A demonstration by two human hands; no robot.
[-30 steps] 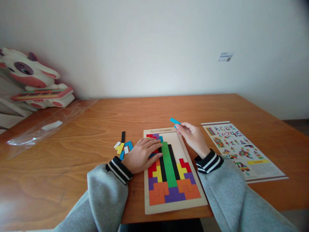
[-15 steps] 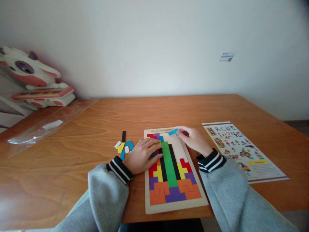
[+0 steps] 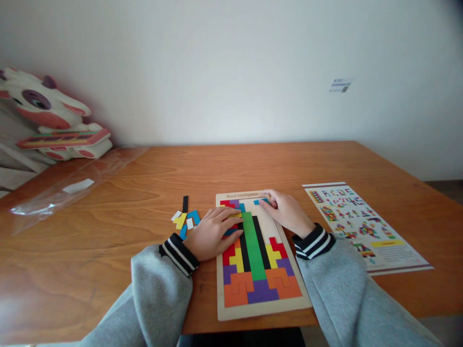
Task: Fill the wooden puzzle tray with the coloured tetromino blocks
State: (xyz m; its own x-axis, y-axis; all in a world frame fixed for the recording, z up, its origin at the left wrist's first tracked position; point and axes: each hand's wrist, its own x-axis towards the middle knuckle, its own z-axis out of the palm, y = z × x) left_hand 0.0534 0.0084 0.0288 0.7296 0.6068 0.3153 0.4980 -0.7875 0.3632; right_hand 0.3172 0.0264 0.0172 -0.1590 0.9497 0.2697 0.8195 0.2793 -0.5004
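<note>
A wooden puzzle board (image 3: 221,314) lies in front of me, much of it filled with coloured pieces. My left hand (image 3: 214,231) rests across its left side, fingers stretched out over red, blue and black pieces. At the upper right of the board, my right hand (image 3: 285,211) pinches a blue puzzle piece (image 3: 259,202), partly hidden by the fingers. A long green strip (image 3: 254,248) runs down the middle between black strips. Bare pale wood (image 3: 268,225) shows below the blue piece, above a red piece (image 3: 278,247).
Loose pieces, including a yellow piece (image 3: 180,221) and a black bar (image 3: 185,204), lie left of the board. A printed pattern sheet (image 3: 390,258) lies on the right. A clear plastic bag (image 3: 47,208) and a cow-shaped toy keyboard (image 3: 65,140) are at the left.
My right hand has brought the blue puzzle piece slightly down and right, lower over the board's upper right corner. My left hand has stayed in place.
</note>
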